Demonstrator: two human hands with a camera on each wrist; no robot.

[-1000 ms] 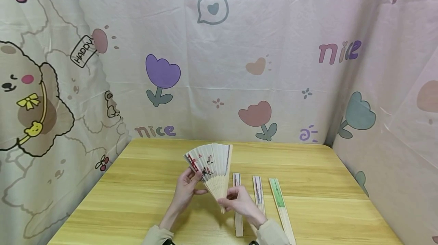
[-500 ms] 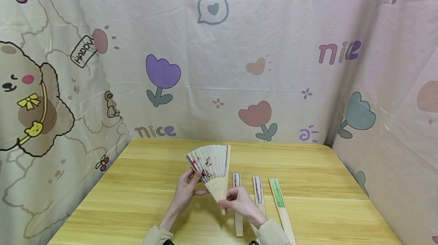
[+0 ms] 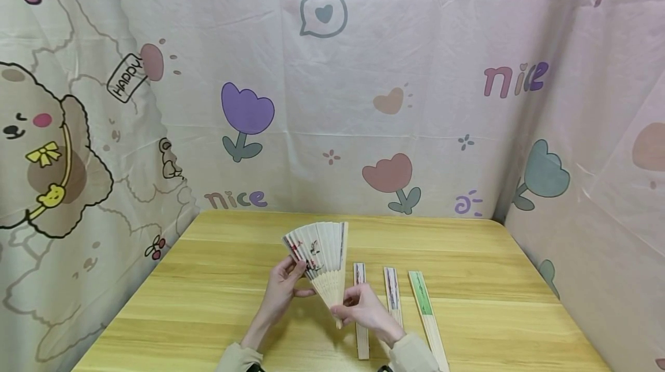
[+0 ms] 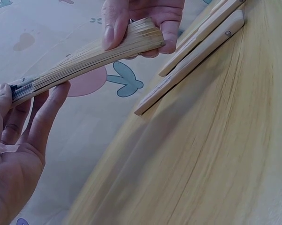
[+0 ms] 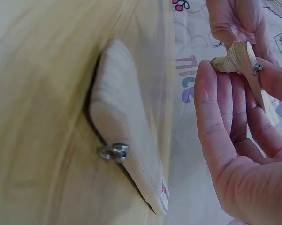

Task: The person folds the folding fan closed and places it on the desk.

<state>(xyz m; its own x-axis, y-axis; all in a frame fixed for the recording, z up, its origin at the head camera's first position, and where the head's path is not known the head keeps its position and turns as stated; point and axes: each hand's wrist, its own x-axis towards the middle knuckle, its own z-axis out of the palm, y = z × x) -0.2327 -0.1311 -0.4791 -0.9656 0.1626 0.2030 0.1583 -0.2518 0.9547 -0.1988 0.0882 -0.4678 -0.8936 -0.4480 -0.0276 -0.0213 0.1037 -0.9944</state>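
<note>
A partly spread folding fan [image 3: 324, 250], white with red and black painted flowers and pale bamboo ribs, is held up over the table between both hands. My left hand [image 3: 280, 286] pinches its left side, thumb on the painted leaf and fingers behind. At the pivot end, my right hand [image 3: 366, 307] grips the ribs between thumb and fingers. The right wrist view shows the small metal ring at the fan's pivot [image 5: 257, 69] beside the right hand [image 5: 246, 154]. In the left wrist view the ribs [image 4: 94, 58] appear edge-on, stacked close together.
Three folded fans lie on the wooden table [image 3: 208, 314] to the right: one with a pale printed leaf [image 3: 361, 337], another similar fan [image 3: 392, 291] partly behind the right hand, and a green one [image 3: 423, 297]. A patterned cloth [image 3: 332, 83] hangs behind the table.
The fan's right edge has swung slightly left, so its spread is a little narrower. The pivot end has dipped slightly. Both hands keep their hold, and the folded fans stay put.
</note>
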